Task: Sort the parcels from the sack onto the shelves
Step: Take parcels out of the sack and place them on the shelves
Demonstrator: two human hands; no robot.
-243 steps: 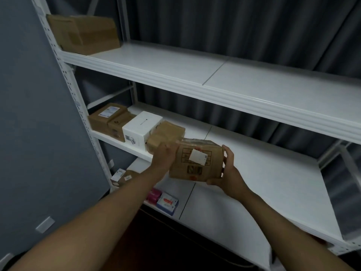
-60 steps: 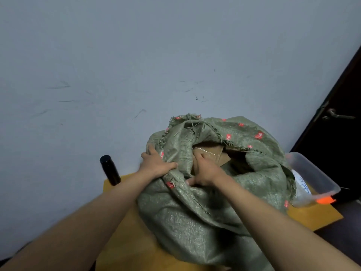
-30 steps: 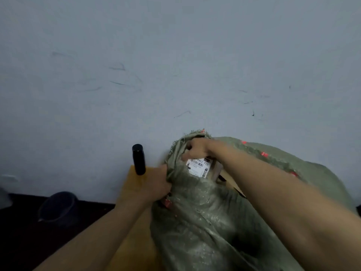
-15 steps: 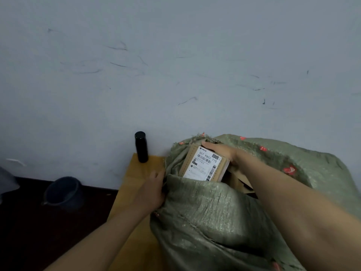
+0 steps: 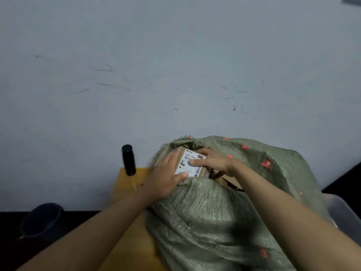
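A green woven sack [image 5: 224,216] with red marks sits on a yellow table [image 5: 125,184] against the wall. At its open mouth a small brown parcel [image 5: 190,169] with a white barcode label stands half out of the sack. My left hand [image 5: 166,178] grips the parcel's left side, thumb on the label's lower edge. My right hand [image 5: 213,161] holds its right and top side, with the thumb lying across the label. More cardboard [image 5: 226,178] shows inside the sack behind my right wrist.
A black bottle [image 5: 128,159] stands upright on the table's back left corner, near the sack. A dark bucket [image 5: 42,220] sits on the floor at the left. A clear plastic bin [image 5: 343,214] shows at the right edge. The grey wall is close behind.
My left hand has let go of the sack's rim and taken the parcel's left side. My right hand has shifted its thumb onto the label. The parcel stays at the sack's mouth.
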